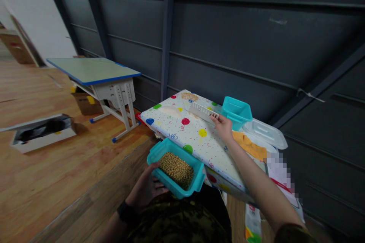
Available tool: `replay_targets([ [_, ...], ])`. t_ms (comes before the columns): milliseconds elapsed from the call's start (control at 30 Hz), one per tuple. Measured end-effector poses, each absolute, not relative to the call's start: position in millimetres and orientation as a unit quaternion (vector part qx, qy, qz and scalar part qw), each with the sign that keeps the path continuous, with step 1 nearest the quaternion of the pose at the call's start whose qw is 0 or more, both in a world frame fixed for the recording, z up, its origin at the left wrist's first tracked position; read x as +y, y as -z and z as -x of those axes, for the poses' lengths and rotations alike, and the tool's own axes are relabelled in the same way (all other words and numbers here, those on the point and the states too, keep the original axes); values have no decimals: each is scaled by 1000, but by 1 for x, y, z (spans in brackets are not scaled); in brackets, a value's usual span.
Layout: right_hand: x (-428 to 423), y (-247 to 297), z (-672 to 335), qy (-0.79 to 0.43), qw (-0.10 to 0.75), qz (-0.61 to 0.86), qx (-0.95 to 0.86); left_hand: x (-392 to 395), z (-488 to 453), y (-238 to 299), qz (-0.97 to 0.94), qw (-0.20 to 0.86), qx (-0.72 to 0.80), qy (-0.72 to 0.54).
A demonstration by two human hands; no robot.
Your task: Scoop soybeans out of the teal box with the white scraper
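Note:
My left hand (149, 186) grips the near left side of a teal plastic container (168, 142), held at the table's front edge. Inside it lies a heap of small round tan beans (176, 169), probably soybeans. Over the table, my right hand (222, 126) pinches one end of a long white slotted plastic piece (202, 112); its exact kind is unclear. Just beyond that piece are a patch of tan grains (189, 97) and a whitish pile (170, 111) to its left. A second teal container (238, 109) stands behind my right hand.
The table (159, 121) has a dotted cover and stands against a dark panelled wall (228, 38). A clear plastic lid (265, 133) and an orange cloth (251, 146) lie at its right. Leftward are a green-topped desk (97, 69) and an open white box (45, 140).

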State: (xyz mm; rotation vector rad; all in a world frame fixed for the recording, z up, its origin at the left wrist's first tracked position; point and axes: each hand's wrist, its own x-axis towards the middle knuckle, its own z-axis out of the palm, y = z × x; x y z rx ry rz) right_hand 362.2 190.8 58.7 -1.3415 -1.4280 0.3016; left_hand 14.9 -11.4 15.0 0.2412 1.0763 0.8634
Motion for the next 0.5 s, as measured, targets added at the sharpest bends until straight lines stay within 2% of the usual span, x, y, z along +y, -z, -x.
replay_targets([
  [500,182,-61,-360,-158,539,557,-612,-11,-13,12,-98,773,483,-398],
])
